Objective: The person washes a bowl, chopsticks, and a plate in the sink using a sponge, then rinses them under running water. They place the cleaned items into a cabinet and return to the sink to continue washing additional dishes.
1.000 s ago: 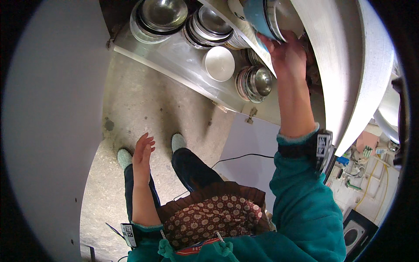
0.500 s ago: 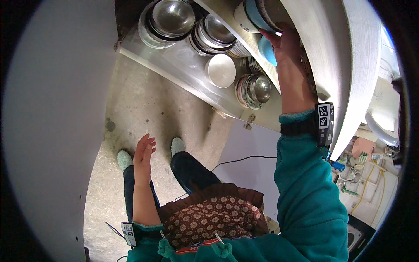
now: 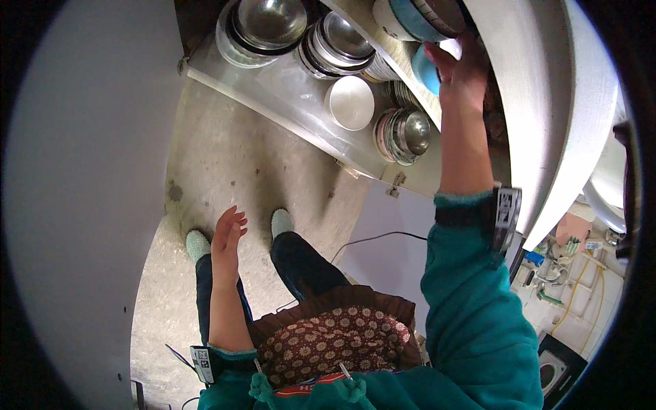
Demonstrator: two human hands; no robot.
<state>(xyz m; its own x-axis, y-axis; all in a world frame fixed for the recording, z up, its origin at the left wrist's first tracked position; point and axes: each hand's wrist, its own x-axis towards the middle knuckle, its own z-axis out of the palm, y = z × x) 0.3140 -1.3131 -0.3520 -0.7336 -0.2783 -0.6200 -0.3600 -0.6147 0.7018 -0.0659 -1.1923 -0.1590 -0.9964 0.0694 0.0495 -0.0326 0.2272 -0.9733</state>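
Up at the shelf, my right hand (image 3: 462, 74) reaches in with thumb and fingers spread apart. It is right beside a stack of bowls (image 3: 411, 19), one pale blue, one dark inside. A bright white patch shows between thumb and fingers; the far fingertips are partly hidden. Just left of the hand's wrist, another light blue bowl (image 3: 426, 70) is partly covered by the shelf edge. My left hand (image 3: 227, 232) hangs low over the floor, fingers loosely curled and apart, holding nothing.
On the lower shelf (image 3: 287, 113) stand nested metal bowls (image 3: 272, 22), more stacked bowls (image 3: 345, 37), a white bowl (image 3: 351, 102) and a stack with a metal bowl on top (image 3: 413, 133). An open cabinet door (image 3: 383, 239) hangs below. A black cable (image 3: 383, 236) crosses in front of it.
My right hand has drawn slightly back toward me and right, its thumb moving off the stacked bowls' rim. The view has shifted a little. My left hand stays nearly still.
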